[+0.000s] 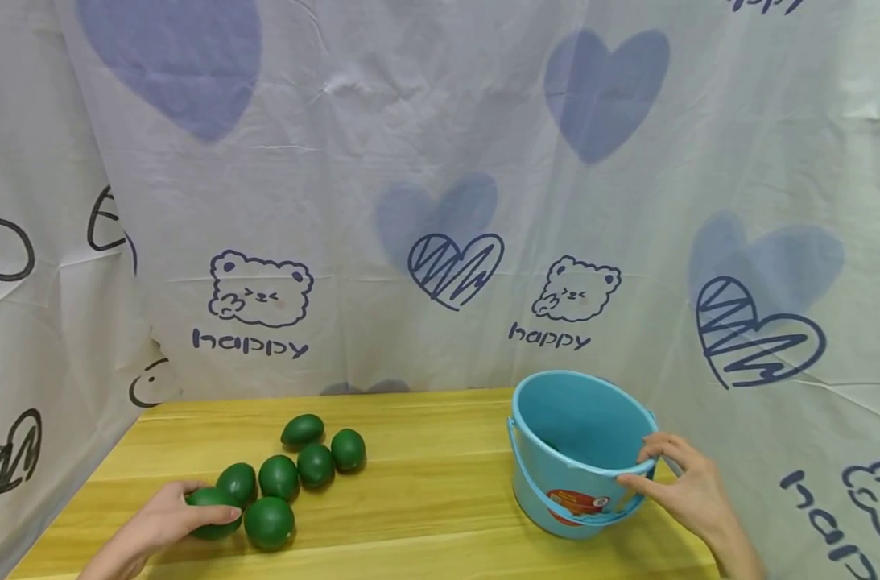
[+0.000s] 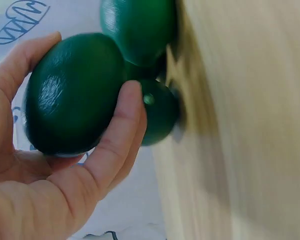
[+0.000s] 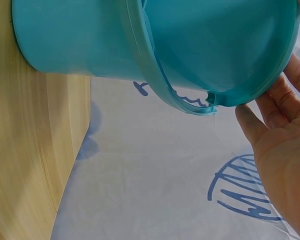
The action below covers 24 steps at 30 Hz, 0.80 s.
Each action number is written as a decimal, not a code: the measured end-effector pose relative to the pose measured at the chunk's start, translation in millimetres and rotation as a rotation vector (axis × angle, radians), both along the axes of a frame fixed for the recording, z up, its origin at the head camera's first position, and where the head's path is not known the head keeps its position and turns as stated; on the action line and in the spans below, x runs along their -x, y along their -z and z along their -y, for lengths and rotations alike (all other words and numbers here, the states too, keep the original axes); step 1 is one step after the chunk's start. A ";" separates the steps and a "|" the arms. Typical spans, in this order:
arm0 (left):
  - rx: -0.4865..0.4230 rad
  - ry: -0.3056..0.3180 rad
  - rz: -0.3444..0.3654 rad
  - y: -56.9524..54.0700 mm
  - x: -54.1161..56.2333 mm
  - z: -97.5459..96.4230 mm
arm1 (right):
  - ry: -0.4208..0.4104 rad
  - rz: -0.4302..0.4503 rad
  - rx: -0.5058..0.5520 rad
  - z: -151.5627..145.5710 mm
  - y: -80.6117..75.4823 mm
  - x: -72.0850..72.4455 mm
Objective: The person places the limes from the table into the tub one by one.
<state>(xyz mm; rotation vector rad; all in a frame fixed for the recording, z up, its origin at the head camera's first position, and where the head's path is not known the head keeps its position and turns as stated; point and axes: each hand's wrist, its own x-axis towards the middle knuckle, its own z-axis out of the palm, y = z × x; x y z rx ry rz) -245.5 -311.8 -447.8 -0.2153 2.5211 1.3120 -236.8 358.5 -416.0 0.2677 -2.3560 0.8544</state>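
Note:
At the left of the table, my left hand [image 1: 166,515] grips a smooth dark green avocado [image 2: 72,95], fingers on one side and thumb on the other. Several more avocados [image 1: 278,478] lie close together beside it, two of them right against the held one in the head view. A light blue bucket [image 1: 548,471] stands upright at the right, its handle hanging down the front over a red label. My right hand [image 1: 689,487] holds the bucket's rim at its right side. A small dark green patch shows inside the bucket; most of its inside is hidden.
The wooden table [image 1: 418,483] stretches between the avocados and the bucket. Behind it hangs a pale cloth [image 1: 367,338] printed with hearts and bears, and cloth closes both sides as well. The bucket stands near the table's right edge.

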 end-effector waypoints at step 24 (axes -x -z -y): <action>-0.115 -0.075 -0.284 -27.1 23.5 -79.0 | -0.018 -0.036 -0.009 0.5 0.4 0.4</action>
